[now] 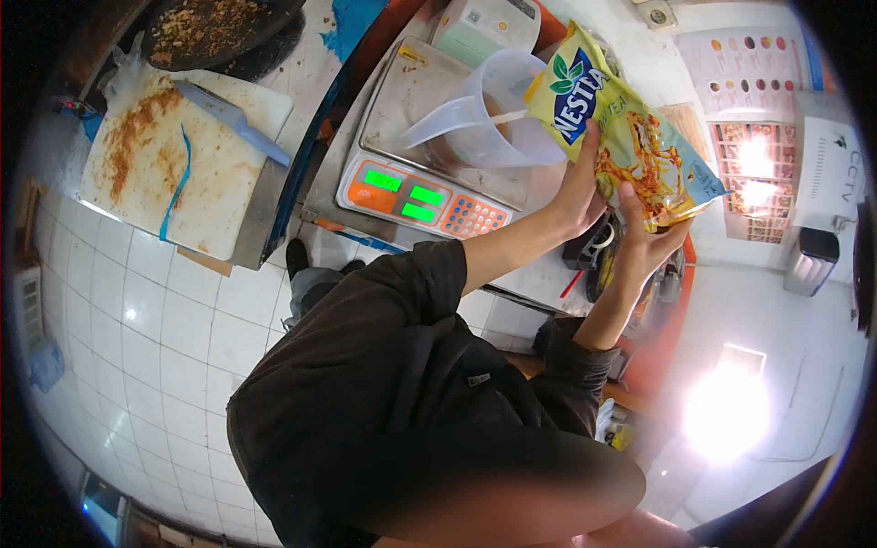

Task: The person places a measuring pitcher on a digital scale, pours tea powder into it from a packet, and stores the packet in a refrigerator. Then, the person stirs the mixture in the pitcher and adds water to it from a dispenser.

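Dark cloth shirt: closest.
Shiny yellow-green plastic tea bag: up beside the cloudy plastic jug, long side slanting away.
Left hand: gripping the bag, nearer the jug.
Right hand: gripping it too, farther off.

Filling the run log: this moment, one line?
left hand: holding Nestea bag; right hand: holding same bag; jug: on scale; displays: lit green; knife: on cutting board

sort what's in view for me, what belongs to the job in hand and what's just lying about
Likely in the job:
- tea bag, held by the left hand and right hand
- plastic jug, on the scale
- scale, lit up

Seemingly just lying about:
- knife
- cutting board
- dark pan
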`<control>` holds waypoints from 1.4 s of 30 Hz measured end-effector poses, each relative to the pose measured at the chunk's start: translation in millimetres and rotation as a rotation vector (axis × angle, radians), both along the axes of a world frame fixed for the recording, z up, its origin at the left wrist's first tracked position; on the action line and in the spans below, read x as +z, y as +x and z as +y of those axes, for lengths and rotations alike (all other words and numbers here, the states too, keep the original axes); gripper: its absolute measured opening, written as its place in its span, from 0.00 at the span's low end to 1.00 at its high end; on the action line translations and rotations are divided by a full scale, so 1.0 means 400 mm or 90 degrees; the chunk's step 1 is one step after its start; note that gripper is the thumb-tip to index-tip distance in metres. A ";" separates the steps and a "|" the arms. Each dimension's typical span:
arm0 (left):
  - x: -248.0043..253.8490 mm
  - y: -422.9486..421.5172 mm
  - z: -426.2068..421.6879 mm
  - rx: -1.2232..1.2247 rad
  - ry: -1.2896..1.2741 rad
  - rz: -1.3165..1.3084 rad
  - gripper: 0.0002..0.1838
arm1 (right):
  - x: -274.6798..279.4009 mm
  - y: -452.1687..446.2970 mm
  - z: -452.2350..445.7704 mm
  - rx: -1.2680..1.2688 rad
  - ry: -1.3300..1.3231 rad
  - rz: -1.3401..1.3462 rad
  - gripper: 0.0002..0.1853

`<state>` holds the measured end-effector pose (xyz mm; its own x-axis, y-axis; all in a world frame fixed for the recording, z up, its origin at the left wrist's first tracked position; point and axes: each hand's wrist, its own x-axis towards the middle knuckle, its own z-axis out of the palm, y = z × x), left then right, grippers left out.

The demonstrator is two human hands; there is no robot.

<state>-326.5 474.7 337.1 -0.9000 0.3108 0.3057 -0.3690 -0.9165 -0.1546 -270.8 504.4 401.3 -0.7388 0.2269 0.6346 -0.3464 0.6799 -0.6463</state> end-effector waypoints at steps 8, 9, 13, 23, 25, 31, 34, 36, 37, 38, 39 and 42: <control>-0.006 0.003 -0.010 -0.068 0.044 0.016 0.40 | -0.002 -0.009 -0.007 -0.007 -0.025 -0.007 0.38; -0.003 0.002 -0.011 -0.061 0.017 0.009 0.40 | -0.004 -0.010 -0.004 -0.009 -0.027 -0.003 0.37; 0.001 0.000 -0.020 -0.053 -0.019 0.012 0.38 | 0.001 -0.014 -0.001 -0.002 -0.035 0.003 0.37; -0.020 -0.005 -0.001 0.022 0.027 0.010 0.37 | -0.029 -0.010 -0.015 0.005 -0.020 0.027 0.38; -0.031 -0.005 -0.005 -0.019 0.008 0.021 0.37 | -0.029 -0.011 -0.002 -0.007 -0.032 0.021 0.37; -0.059 0.047 -0.045 -0.200 -0.093 0.094 0.34 | -0.020 -0.010 0.014 -0.007 -0.108 0.018 0.37; -0.096 0.137 -0.130 -0.280 -0.335 0.253 0.31 | -0.024 -0.009 0.013 -0.033 -0.082 0.025 0.38; -0.096 0.148 -0.268 -0.277 -0.464 0.421 0.29 | -0.030 -0.008 0.022 -0.021 -0.101 0.026 0.38; -0.067 0.145 -0.333 -0.275 -0.486 0.459 0.27 | -0.033 -0.006 0.028 -0.011 -0.112 0.019 0.39; -0.062 0.124 -0.380 -0.190 -0.543 0.482 0.21 | -0.035 -0.006 0.038 -0.018 -0.083 0.021 0.38; -0.055 0.093 -0.419 -0.106 -0.595 0.504 0.16 | -0.038 -0.007 0.049 -0.027 -0.096 0.024 0.38; 0.004 0.002 -0.522 0.263 -0.763 0.292 0.08 | -0.040 -0.005 0.052 0.001 -0.153 0.030 0.38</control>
<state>-325.8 265.7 338.6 -0.8826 0.3296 0.3352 0.1622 -0.4556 0.8753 -272.6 525.4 385.5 -0.7102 0.3742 0.5963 -0.3813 0.5076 -0.7727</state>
